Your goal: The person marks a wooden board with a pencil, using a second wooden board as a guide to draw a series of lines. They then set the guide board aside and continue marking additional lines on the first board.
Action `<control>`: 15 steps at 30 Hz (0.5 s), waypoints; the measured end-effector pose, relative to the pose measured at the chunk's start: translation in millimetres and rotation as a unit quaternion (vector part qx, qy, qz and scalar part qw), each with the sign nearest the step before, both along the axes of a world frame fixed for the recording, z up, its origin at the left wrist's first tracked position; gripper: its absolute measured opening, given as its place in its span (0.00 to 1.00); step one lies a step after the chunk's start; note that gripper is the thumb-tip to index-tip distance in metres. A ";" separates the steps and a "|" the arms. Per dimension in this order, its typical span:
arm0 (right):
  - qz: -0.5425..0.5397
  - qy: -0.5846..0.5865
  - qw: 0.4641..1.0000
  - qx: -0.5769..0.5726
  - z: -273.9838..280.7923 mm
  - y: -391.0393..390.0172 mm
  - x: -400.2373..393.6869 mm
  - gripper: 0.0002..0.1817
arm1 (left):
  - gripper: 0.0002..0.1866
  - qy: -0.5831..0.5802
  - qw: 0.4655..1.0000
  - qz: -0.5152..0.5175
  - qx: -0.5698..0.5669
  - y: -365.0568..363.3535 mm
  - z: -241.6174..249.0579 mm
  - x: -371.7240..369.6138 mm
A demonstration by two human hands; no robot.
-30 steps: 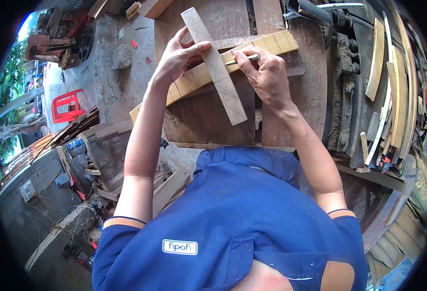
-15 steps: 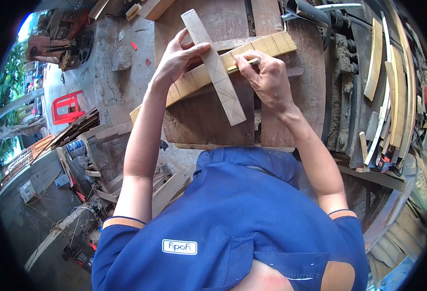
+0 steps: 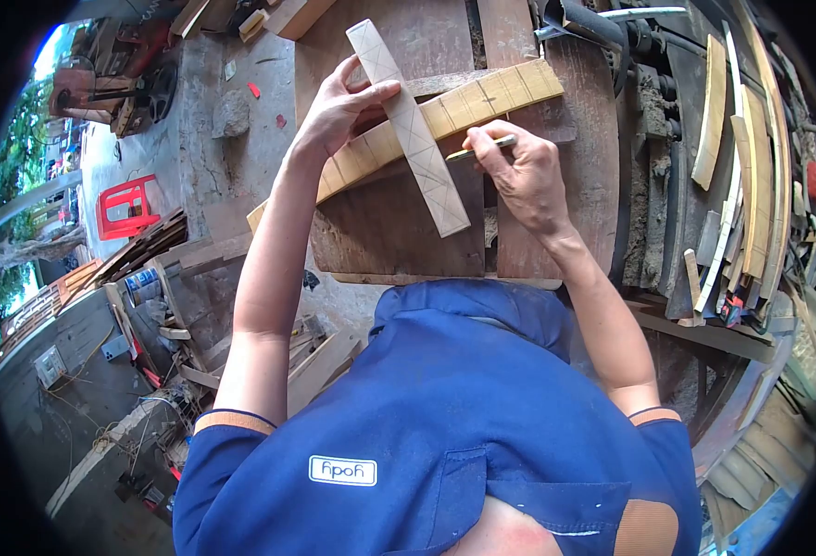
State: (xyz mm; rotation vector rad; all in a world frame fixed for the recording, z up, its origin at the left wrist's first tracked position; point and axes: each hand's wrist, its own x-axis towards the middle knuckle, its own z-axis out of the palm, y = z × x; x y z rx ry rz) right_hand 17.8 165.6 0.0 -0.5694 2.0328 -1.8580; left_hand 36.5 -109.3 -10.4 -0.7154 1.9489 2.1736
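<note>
My left hand [image 3: 341, 109] grips a pale straight wooden strip [image 3: 415, 139] marked with crossing pencil lines. That strip lies slantwise across a yellowish, slightly curved wooden piece [image 3: 491, 97], which has several lines drawn across it. In my right hand [image 3: 522, 171] is a pencil [image 3: 482, 148], pinched between thumb and fingers. Its tip is just below the curved piece, to the right of the pale strip. Both pieces rest on a worn brown wooden table [image 3: 399, 222]. Another thin strip shows partly behind the curved piece.
Long curved wood strips [image 3: 755, 185] lean at the right beside dark machinery. A red plastic chair [image 3: 127, 208] stands at the left on the floor. Stacked boards and scraps [image 3: 139, 246] lie at the lower left. A grey tube-like part [image 3: 582, 25] is at the table's top right.
My right hand has moved down and slightly right with the pencil, off the curved piece. My left hand and the pale strip have hardly moved.
</note>
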 end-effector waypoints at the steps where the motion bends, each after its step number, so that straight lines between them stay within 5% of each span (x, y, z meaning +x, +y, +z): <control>1: 0.001 -0.001 1.000 0.000 -2.5 0.6 1.3 0.13 | 0.44 -0.001 1.000 0.001 0.000 0.1 2.9 1.3; 15: -0.059 -0.019 0.998 0.019 -9.6 19.7 11.1 0.13 | 0.42 0.012 0.999 -0.019 -0.033 -20.3 17.4 9.0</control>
